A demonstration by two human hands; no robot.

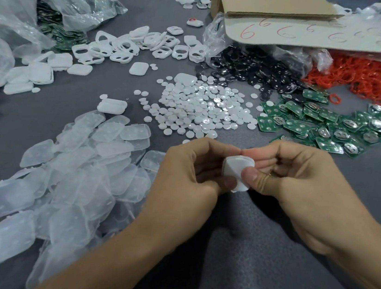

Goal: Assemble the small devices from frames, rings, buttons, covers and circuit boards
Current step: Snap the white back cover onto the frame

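Both my hands meet over the grey table near the front, pinching one small white device shell [235,170] between them. My left hand [186,176] grips its left side, and my right hand [292,174] presses its thumb on the lower right. Fingers hide most of the shell. Beyond lie white round buttons [201,109], green circuit boards [327,124], red rings [370,81], black discs [255,70], white frames [137,44] and translucent covers [74,174].
A cardboard box [270,5] marked with red sixes lies at the back right. Crumpled plastic bags [0,31] fill the back left. A few closed white shells [111,105] sit loose mid-table. Bare grey tabletop [371,181] shows to the right of my hands.
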